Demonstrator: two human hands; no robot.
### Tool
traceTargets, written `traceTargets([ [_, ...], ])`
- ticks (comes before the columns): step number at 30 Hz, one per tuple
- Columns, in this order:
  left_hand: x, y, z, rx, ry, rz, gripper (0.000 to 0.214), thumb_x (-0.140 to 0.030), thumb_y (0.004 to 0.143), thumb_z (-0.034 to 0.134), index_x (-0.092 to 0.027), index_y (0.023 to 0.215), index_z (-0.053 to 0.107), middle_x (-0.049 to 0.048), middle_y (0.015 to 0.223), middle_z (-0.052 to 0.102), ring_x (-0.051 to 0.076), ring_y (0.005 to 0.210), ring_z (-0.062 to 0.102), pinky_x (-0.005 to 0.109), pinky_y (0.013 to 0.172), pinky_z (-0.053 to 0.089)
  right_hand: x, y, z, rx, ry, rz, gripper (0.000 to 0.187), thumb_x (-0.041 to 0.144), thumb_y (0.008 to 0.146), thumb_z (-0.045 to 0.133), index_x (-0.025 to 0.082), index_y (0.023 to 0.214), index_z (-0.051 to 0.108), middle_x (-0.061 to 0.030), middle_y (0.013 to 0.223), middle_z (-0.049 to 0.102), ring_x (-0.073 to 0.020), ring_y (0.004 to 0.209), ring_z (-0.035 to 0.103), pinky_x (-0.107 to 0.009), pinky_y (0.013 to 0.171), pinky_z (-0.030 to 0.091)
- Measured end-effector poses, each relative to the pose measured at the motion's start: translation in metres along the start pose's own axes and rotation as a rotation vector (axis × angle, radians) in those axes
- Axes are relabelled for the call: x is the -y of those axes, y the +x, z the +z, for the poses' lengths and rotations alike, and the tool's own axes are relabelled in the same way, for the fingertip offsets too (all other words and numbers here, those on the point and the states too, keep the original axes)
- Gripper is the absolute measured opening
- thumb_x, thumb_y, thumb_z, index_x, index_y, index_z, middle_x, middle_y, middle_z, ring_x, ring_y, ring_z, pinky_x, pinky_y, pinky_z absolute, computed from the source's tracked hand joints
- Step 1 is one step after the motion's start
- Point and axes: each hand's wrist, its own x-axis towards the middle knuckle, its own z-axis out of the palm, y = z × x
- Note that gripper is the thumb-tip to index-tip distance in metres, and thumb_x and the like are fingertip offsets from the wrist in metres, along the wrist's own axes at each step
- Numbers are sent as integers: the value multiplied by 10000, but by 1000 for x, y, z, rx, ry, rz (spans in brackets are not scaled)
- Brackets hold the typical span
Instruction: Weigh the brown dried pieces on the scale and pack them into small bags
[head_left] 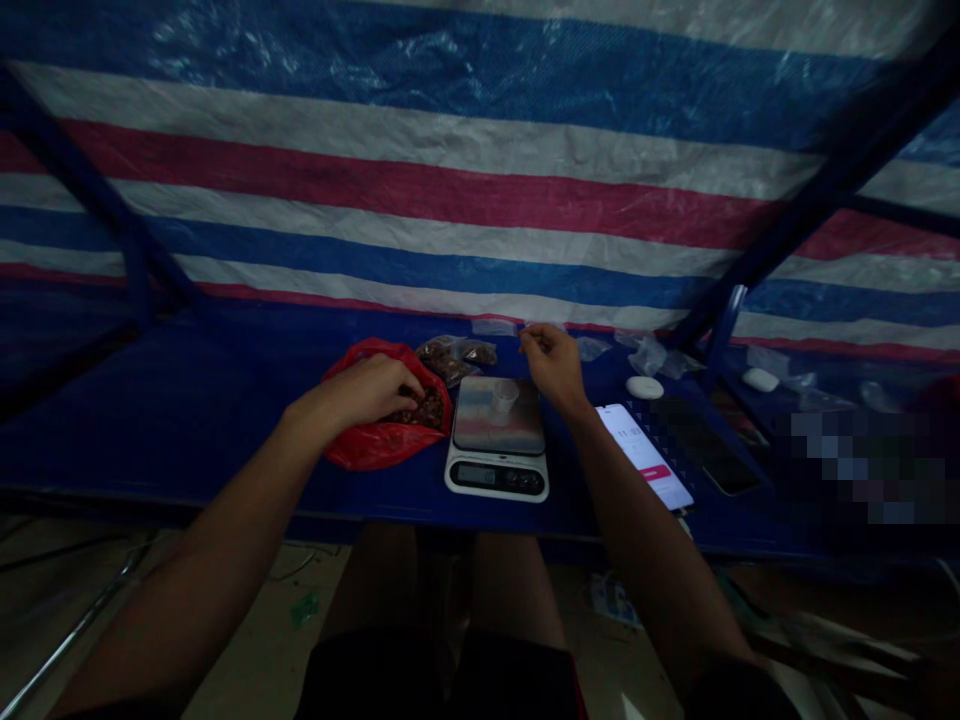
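Left hand (366, 392) curled in the red bag (386, 445), grip hidden; right hand (551, 365) pinched, holding unclear.

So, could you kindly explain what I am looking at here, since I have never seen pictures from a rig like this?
There is no machine here: this is a single view from a camera worn on a person's head, looking down at their own bare hands. The left hand reaches into a red plastic bag holding brown pieces. The right hand is pinched near a digital scale carrying a small clear cup; whether it holds anything is too small to tell. A lit phone and clear plastic bags lie on the blue table.
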Motion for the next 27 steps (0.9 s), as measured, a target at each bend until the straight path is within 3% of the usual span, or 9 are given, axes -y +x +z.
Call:
traceTargets([
  [6, 4, -3, -11, 69, -20, -12, 277, -162, 834, 686, -326, 932, 886, 11, 987, 869, 212, 851, 803, 291, 754, 544, 3, -1, 1, 17, -4, 26, 201, 376, 887, 622, 202, 896, 722, -29, 760, 731, -209, 755, 683, -349, 749, 544],
  [8, 4, -4, -10, 71, -38, -4, 264, -195, 852, 680, -325, 955, 886, 16, 998, 869, 215, 854, 805, 297, 758, 543, 4, 1, -3, 88, -35, 24, 177, 344, 881, 629, 198, 882, 729, -38, 777, 744, -213, 771, 687, -358, 762, 558],
  [11, 6, -6, -10, 64, -97, 1, 229, -259, 859, 683, -306, 955, 885, 37, 971, 868, 213, 782, 794, 302, 719, 539, 10, 4, -23, 297, -124, -4, 162, 267, 832, 679, 192, 949, 764, -61, 910, 786, -228, 839, 707, -394, 813, 593],
  [15, 5, -10, -13, 84, -76, 1, 240, -283, 873, 661, -307, 962, 883, 35, 962, 867, 197, 752, 778, 289, 708, 537, 21, -8, -66, 578, -192, 51, 608, 325, 690, 907, 234, 1272, 753, -107, 1240, 781, -320, 1073, 747, -513, 933, 635],
  [19, 7, -15, -18, 73, -97, -23, 233, -283, 856, 686, -336, 963, 886, 12, 969, 868, 199, 749, 775, 293, 732, 551, 27, -45, -94, 653, -266, 39, 956, 411, 632, 989, 341, 1512, 622, -114, 1535, 636, -402, 1371, 641, -597, 1119, 577],
  [23, 12, -15, -18, 58, -78, -25, 230, -315, 846, 695, -342, 971, 887, 10, 1017, 868, 213, 808, 797, 302, 761, 555, 27, -75, -95, 716, -294, 9, 1112, 424, 669, 974, 355, 1649, 453, -119, 1672, 494, -398, 1515, 520, -597, 1246, 472],
  [27, 13, -11, -15, 46, -64, -10, 256, -343, 855, 688, -339, 1018, 885, 15, 1060, 866, 227, 888, 808, 303, 803, 567, 26, -82, -87, 762, -363, 0, 1201, 326, 672, 962, 338, 1704, 347, -128, 1769, 338, -391, 1628, 351, -592, 1309, 384],
])
